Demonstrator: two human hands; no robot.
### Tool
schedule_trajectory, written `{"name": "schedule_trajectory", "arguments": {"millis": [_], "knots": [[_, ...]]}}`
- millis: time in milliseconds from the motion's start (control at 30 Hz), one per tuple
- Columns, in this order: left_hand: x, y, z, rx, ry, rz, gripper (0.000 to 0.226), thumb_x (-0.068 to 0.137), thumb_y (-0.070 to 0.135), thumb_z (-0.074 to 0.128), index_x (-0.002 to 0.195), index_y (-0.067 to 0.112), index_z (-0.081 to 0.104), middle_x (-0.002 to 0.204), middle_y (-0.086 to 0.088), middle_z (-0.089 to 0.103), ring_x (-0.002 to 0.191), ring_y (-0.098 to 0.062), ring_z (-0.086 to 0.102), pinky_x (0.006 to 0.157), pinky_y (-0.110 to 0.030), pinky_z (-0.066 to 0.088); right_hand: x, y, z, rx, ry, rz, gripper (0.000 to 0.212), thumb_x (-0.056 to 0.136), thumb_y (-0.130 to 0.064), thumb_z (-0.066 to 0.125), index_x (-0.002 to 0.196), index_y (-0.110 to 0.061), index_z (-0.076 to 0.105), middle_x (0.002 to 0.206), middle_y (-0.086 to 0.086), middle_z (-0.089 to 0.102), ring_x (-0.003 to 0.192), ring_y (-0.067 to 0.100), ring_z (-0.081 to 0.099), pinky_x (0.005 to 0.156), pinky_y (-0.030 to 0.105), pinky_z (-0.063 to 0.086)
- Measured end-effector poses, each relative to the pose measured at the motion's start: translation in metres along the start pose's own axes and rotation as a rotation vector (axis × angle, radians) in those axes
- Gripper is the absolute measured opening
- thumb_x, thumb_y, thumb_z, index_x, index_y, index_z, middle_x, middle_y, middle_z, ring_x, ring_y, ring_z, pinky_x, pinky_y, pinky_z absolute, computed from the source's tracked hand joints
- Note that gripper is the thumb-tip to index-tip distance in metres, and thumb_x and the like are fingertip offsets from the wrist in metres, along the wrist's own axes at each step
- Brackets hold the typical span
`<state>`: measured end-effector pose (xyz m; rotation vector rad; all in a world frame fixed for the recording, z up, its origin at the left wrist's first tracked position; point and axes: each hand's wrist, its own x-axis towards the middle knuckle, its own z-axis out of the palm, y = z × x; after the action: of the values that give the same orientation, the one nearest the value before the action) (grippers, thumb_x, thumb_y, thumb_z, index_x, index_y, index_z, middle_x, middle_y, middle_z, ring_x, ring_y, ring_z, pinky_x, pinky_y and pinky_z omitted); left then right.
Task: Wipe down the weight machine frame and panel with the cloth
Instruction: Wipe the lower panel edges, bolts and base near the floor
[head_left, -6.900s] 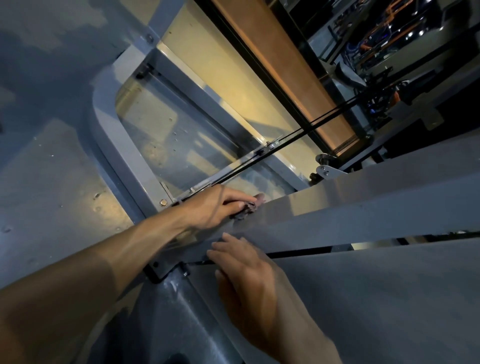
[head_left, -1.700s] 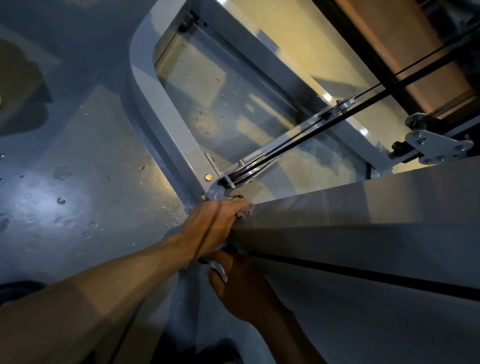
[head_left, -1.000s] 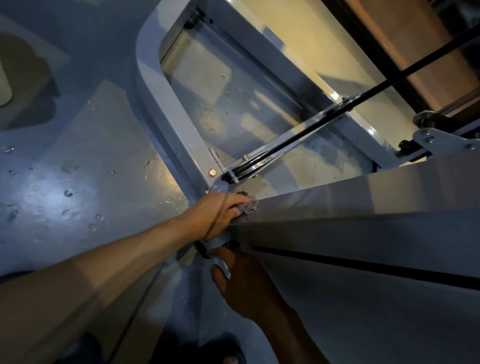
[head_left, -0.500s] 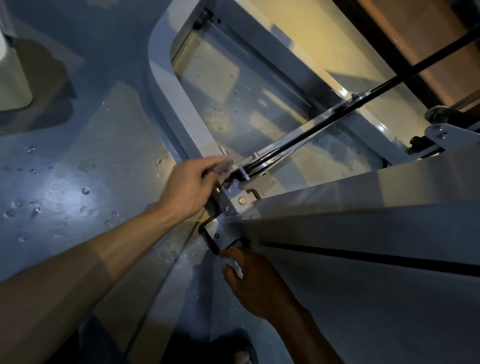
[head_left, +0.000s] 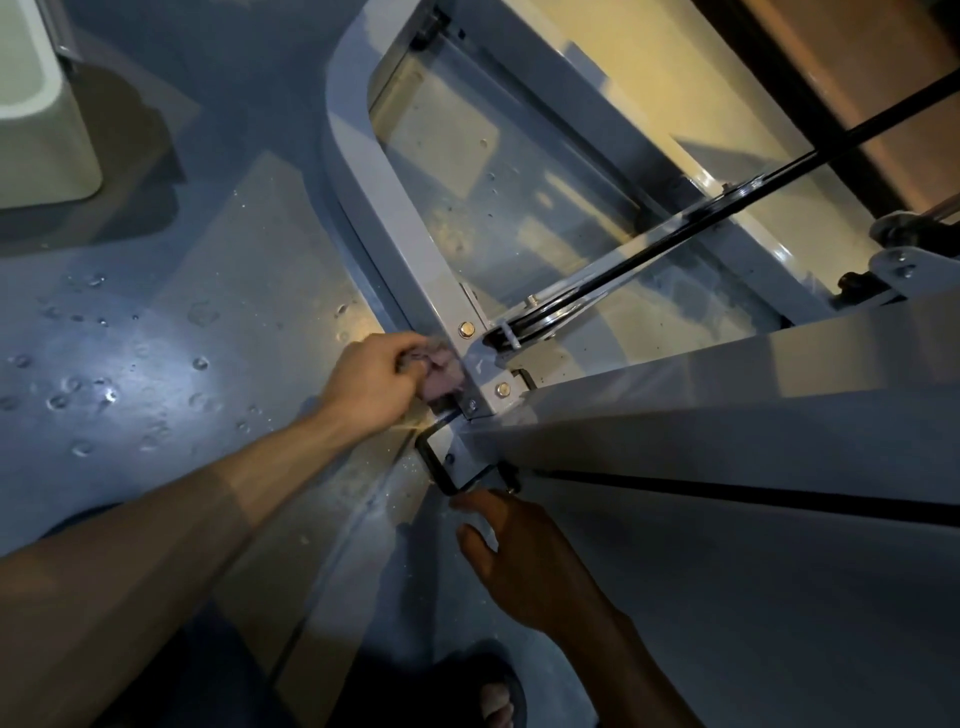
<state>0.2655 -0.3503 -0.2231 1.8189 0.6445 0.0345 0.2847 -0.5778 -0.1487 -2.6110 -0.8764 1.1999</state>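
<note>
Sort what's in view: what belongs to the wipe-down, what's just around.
Job:
cloth, gripped by left hand
grey frame
side panel
right hand, fingers open near the panel's lower edge

Around:
pale bin
black cable
sandalled foot

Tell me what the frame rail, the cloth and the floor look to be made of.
Frame rail: likely painted steel, smooth grey with a soft sheen and brass-coloured bolts.
Cloth: soft fabric, pinkish, crumpled in the left hand.
Floor: probably coated concrete, glossy blue-grey, mirroring light and beading water.
</note>
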Motion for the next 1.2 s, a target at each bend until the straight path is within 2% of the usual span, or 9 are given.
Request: {"name": "schedule_trajectory", "arguments": {"millis": [67, 233, 433, 600, 767, 900, 967, 1100, 1200], "knots": [[-0.004, -0.01, -0.007, 0.033, 0.024, -0.037, 0.024, 0.099, 0.012, 0.061, 0.114, 0.024, 0.075, 0.099, 0.006, 0.074, 0.084, -0.01, 0.065, 0.069, -0.022, 0.045, 0.0, 0.001, 0.0, 0.006, 0.009, -0.019, 0.037, 0.105, -0.035, 0.051, 0.142, -0.031, 0.054, 0.14, -0.01, 0.059, 0.125, 0.005, 0.055, 0.105, 0.024, 0.046], [-0.017, -0.027, 0.01, -0.045, -0.028, -0.11, 0.016, 0.098, 0.018, 0.063, 0.093, 0.023, 0.078, 0.081, 0.008, 0.074, 0.077, -0.005, 0.066, 0.068, -0.025, 0.052, 0.003, -0.002, 0.0, 0.024, 0.016, -0.041, 0.036, 0.104, -0.032, 0.052, 0.14, -0.029, 0.057, 0.138, -0.009, 0.061, 0.123, 0.005, 0.056, 0.104, 0.021, 0.046], [-0.012, -0.022, 0.034, -0.081, -0.069, -0.127, 0.015, 0.099, 0.02, 0.063, 0.095, 0.024, 0.077, 0.083, 0.004, 0.074, 0.078, -0.011, 0.068, 0.07, -0.029, 0.053, 0.008, -0.001, -0.001, 0.065, 0.0, -0.056, 0.034, 0.104, -0.032, 0.052, 0.138, -0.028, 0.059, 0.137, -0.01, 0.062, 0.123, 0.004, 0.056, 0.103, 0.021, 0.046], [-0.016, -0.021, 0.064, -0.143, -0.17, -0.158, 0.015, 0.099, 0.03, 0.064, 0.097, 0.021, 0.075, 0.088, 0.0, 0.074, 0.085, -0.016, 0.07, 0.084, -0.044, 0.059, 0.015, 0.004, -0.005, 0.085, -0.004, -0.05, 0.031, 0.105, -0.032, 0.052, 0.135, -0.03, 0.059, 0.133, -0.01, 0.063, 0.119, 0.003, 0.057, 0.098, 0.019, 0.047], [-0.013, -0.022, 0.073, -0.189, -0.123, -0.229, 0.018, 0.1, 0.026, 0.064, 0.097, 0.012, 0.073, 0.091, -0.008, 0.074, 0.09, -0.023, 0.071, 0.086, -0.042, 0.059, 0.018, 0.008, -0.005, 0.092, 0.009, -0.055, 0.035, 0.104, -0.033, 0.052, 0.138, -0.031, 0.057, 0.136, -0.01, 0.062, 0.123, 0.005, 0.057, 0.105, 0.028, 0.048], [-0.008, -0.015, 0.063, -0.214, -0.216, -0.267, 0.027, 0.099, 0.036, 0.064, 0.091, 0.012, 0.073, 0.085, -0.006, 0.072, 0.084, -0.021, 0.069, 0.079, -0.035, 0.058, 0.019, 0.008, -0.004, 0.079, 0.021, -0.081, 0.034, 0.104, -0.032, 0.054, 0.138, -0.03, 0.058, 0.136, -0.01, 0.062, 0.124, 0.003, 0.055, 0.102, 0.014, 0.043], [-0.012, -0.008, 0.056, -0.269, -0.218, -0.244, 0.028, 0.099, 0.034, 0.064, 0.089, 0.009, 0.073, 0.08, -0.005, 0.071, 0.079, -0.02, 0.068, 0.072, -0.031, 0.055, 0.02, 0.005, -0.005, 0.079, 0.04, -0.098, 0.035, 0.102, -0.031, 0.054, 0.137, -0.029, 0.059, 0.135, -0.01, 0.063, 0.124, 0.003, 0.055, 0.105, 0.016, 0.043], [-0.02, 0.008, 0.045, -0.318, -0.234, -0.091, 0.024, 0.097, 0.035, 0.067, 0.082, 0.018, 0.072, 0.07, 0.002, 0.069, 0.069, -0.014, 0.067, 0.071, -0.042, 0.059, 0.025, -0.004, -0.007, 0.129, 0.099, -0.132, 0.032, 0.099, -0.029, 0.055, 0.13, -0.024, 0.062, 0.128, -0.01, 0.066, 0.12, 0.003, 0.058, 0.102, 0.024, 0.048], [-0.017, 0.031, 0.035, -0.353, -0.265, 0.065, 0.012, 0.096, 0.031, 0.069, 0.095, 0.021, 0.076, 0.081, 0.004, 0.073, 0.079, -0.013, 0.07, 0.078, -0.045, 0.06, 0.028, -0.008, -0.006, 0.101, 0.122, -0.137, 0.035, 0.098, -0.033, 0.054, 0.131, -0.025, 0.061, 0.127, -0.01, 0.066, 0.118, 0.002, 0.058, 0.102, 0.024, 0.048]]}}
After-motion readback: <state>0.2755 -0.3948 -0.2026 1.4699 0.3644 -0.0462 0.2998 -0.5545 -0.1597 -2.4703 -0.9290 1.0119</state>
